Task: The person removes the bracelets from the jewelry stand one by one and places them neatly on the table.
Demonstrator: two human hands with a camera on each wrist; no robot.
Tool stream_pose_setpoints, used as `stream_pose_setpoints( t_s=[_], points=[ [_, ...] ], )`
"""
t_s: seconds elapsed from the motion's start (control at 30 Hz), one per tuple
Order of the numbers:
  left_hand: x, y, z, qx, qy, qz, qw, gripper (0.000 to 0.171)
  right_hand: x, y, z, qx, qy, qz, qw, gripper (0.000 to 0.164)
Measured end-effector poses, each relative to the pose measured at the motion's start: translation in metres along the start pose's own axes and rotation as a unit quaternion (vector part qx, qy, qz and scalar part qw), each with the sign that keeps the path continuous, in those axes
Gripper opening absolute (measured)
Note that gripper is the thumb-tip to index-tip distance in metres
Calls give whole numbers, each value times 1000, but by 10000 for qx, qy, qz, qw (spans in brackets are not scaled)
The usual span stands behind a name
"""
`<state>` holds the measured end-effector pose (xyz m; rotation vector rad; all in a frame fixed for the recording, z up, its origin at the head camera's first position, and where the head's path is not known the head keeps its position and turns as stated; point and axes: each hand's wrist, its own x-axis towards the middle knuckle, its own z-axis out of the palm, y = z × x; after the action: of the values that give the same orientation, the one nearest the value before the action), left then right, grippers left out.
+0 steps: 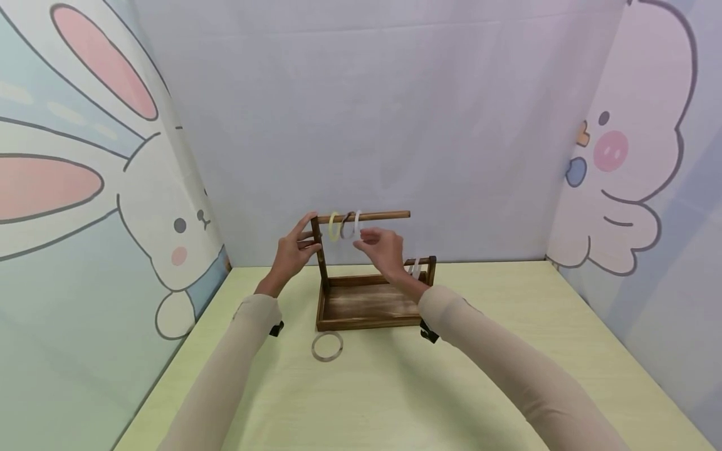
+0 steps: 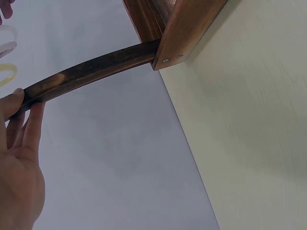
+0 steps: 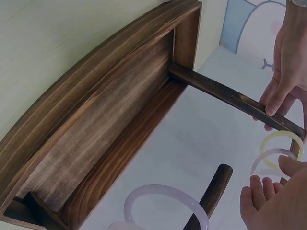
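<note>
A dark wooden stand (image 1: pixel 361 324) has a tall post (image 1: pixel 322 263) with a long bar (image 1: pixel 390 215) at its top. My left hand (image 1: pixel 289 255) grips the post near its upper end, thumb and fingers on opposite sides. Three bangles hang from the bar: a yellow bangle (image 1: pixel 331 228), a grey-brown bangle (image 1: pixel 341 228) and a white bangle (image 1: pixel 357 222). Beside the white one is my right hand (image 1: pixel 386 252), its thumb and fingers parted with nothing visible between them. In the left wrist view, the right hand's fingertips (image 2: pixel 5 8) appear just apart from the bangles.
Pale bangles (image 1: pixel 417 268) hang on a lower short bar (image 1: pixel 425 260) at the stand's right, partly behind my right forearm. Another greyish bangle (image 1: pixel 327 359) lies flat on the table (image 1: pixel 361 401) in front of the tray. Printed cloth walls (image 1: pixel 372 125) enclose the table at back and sides.
</note>
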<state>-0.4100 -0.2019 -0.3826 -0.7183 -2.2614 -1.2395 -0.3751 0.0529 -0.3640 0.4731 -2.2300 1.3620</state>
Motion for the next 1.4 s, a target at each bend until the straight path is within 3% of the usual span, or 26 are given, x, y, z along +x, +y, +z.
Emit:
stream_pose_setpoints(
  t_s=[0.27, 0.8, 1.4],
  points=[
    [1, -1, -1, -34, -19, -26, 10000, 84, 3, -6, 6, 219, -21, 8, 9998, 33],
    [0, -3, 0, 7, -13, -51, 10000, 87, 8, -10, 12, 71, -33, 199, 9998, 27],
    [0, -1, 1, -11, -16, -28, 10000, 86, 11, -8, 15, -45, -38, -3, 10000, 23]
  ],
)
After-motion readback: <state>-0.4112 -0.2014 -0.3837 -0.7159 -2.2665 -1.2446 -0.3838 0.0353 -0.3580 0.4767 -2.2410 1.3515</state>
